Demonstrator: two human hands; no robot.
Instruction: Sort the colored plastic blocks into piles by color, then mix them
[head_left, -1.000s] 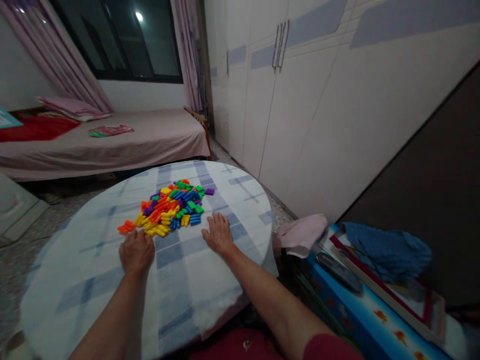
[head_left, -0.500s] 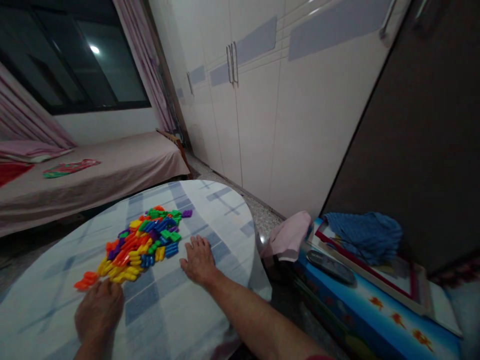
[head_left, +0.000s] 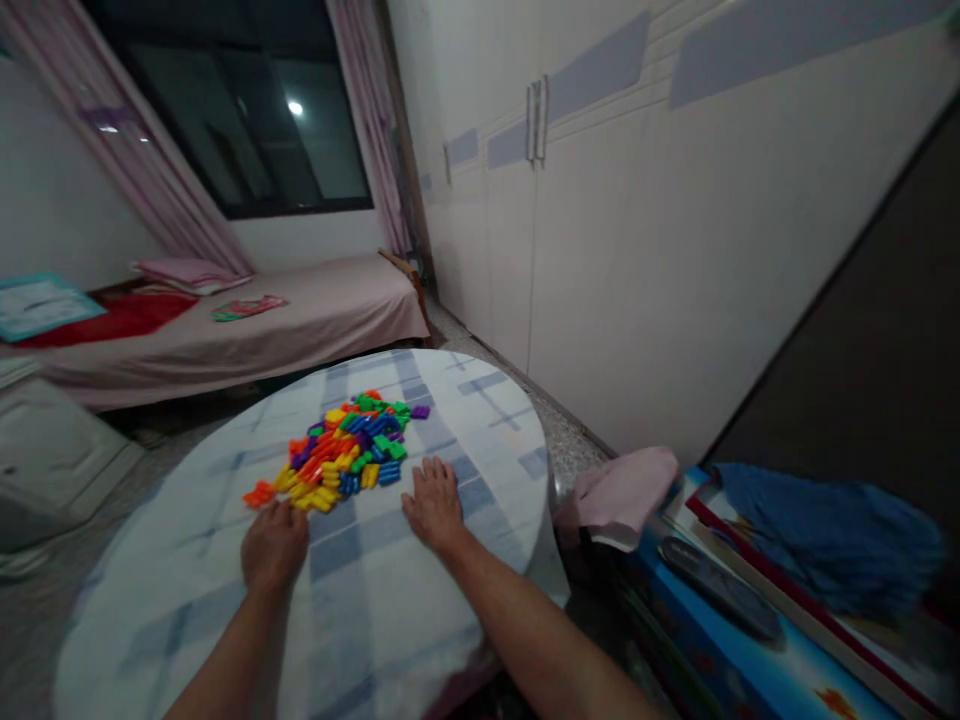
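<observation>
Resting open — left hand (head_left: pixel 274 546), right hand (head_left: pixel 434 506) — beside plastic blocks (head_left: pixel 341 450).

Toy blocks (head_left: pixel 341 450) in one heap: orange, yellow, green, blue and purple, colours mixed. The round table's cloth (head_left: pixel 390 640) is white with grey-blue plaid bands. Off its right edge: pink rag (head_left: pixel 619 495), dark blue cloth (head_left: pixel 825 540), bright blue box (head_left: pixel 720 670) with orange fish, and cream wardrobe doors (head_left: pixel 637 250) with grey-blue bands.
</observation>
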